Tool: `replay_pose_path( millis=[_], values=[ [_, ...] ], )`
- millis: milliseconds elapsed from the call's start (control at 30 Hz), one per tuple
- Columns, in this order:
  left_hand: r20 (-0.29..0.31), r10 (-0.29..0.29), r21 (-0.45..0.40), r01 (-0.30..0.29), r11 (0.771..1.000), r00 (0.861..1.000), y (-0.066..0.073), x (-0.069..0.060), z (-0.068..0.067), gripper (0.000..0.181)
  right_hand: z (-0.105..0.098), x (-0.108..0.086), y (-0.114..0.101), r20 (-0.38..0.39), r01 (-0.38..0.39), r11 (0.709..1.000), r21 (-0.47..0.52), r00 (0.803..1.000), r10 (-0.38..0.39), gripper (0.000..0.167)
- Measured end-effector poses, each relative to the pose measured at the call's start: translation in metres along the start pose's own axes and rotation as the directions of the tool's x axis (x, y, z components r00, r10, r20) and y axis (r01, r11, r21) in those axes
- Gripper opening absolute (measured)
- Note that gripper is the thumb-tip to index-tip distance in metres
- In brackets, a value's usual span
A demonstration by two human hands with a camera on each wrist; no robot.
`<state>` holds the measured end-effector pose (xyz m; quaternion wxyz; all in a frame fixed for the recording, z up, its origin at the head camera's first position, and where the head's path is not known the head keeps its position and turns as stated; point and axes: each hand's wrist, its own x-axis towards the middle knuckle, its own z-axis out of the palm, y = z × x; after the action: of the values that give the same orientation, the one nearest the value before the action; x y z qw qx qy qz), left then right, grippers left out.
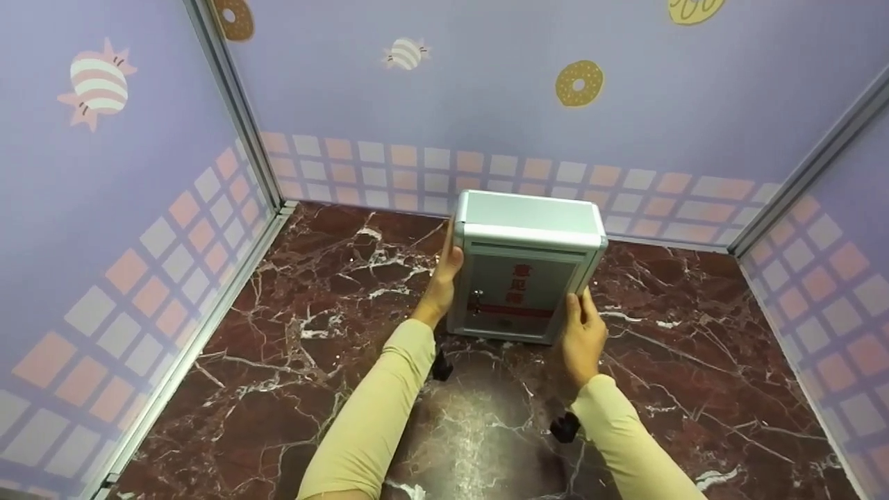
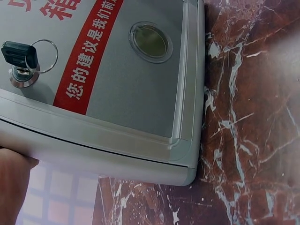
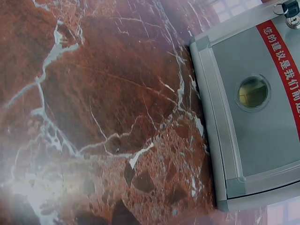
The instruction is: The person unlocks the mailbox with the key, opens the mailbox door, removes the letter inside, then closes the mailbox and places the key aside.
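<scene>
A silver suggestion box [image 1: 517,215] stands upright on the dark red marble surface, its front facing me. Red characters and a red band [image 2: 89,54] mark its grey door, which is closed. A key [image 2: 19,54] with a black head and a ring sits in the door's lock. Below the band is a small round window [image 3: 253,92]. My left hand [image 1: 441,281] grips the box's left side, thumb at the front edge. On the opposite side, my right hand [image 1: 583,337] holds the lower right edge. Most fingers of the left hand are hidden by the box.
The marble tabletop [image 1: 312,389] is bounded by lilac panels with checks and sweets: a back wall [image 1: 486,83], a left wall [image 1: 83,208] and a right wall [image 1: 840,229]. Metal strips run along their joints. The box is near the back wall.
</scene>
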<state>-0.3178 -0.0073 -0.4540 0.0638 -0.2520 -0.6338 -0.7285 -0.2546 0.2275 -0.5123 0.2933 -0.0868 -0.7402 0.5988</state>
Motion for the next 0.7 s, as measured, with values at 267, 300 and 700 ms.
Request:
replay_pose_path(
  millis=[267,300,700],
  values=[
    [0.016,-0.001,0.017,0.001,1.0,1.0,-0.006,-0.003,0.008,0.098,-0.009,0.0,0.007,-0.008,-0.019,0.999,-0.036,1.0,0.019,0.048],
    [0.024,-0.005,0.021,0.005,1.0,1.0,-0.008,-0.003,0.008,0.097,-0.01,0.0,0.008,-0.011,-0.025,0.999,-0.043,1.0,0.024,0.048],
    [0.126,-0.068,0.05,0.062,0.997,0.99,-0.027,-0.02,-0.015,0.091,-0.005,-0.001,0.012,0.047,-0.051,0.998,0.026,0.998,0.049,0.047]
  ],
)
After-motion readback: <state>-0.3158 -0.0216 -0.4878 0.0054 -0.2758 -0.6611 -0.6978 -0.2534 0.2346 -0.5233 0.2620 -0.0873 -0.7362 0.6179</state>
